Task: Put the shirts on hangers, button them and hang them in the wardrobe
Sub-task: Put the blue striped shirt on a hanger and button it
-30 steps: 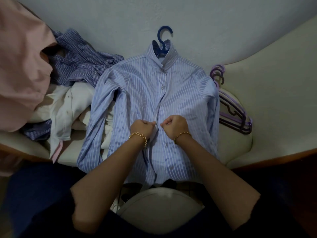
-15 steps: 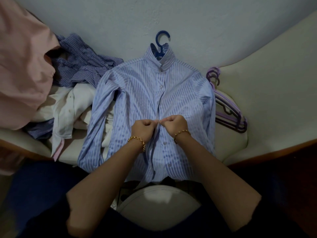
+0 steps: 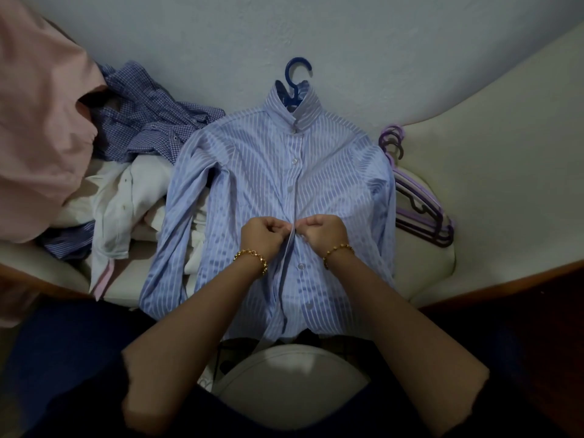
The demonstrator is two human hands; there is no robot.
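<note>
We find the shirt (image 3: pixel 252 172) lying flat on the cushion (image 3: pixel 436 267), already on its hanger (image 3: pixel 295 74), with the upper buttons fastened. Buttoning is the step in hand: the left hand (image 3: pixel 262 233) and right hand (image 3: pixel 325 232) each pinch a front edge at mid-chest, fingers curled. We judge the next move calls for pushing this button through its hole; those below are unfastened.

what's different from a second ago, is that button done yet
Very little. The left hand and right hand closed together over the placket of the striped shirt half a second ago and now sit slightly apart again, both still pinching its edges at the same mid-front button. Whether the button went through is hidden. Nothing was let go. The blue hanger, shirt pile and purple hangers stayed put.
</note>
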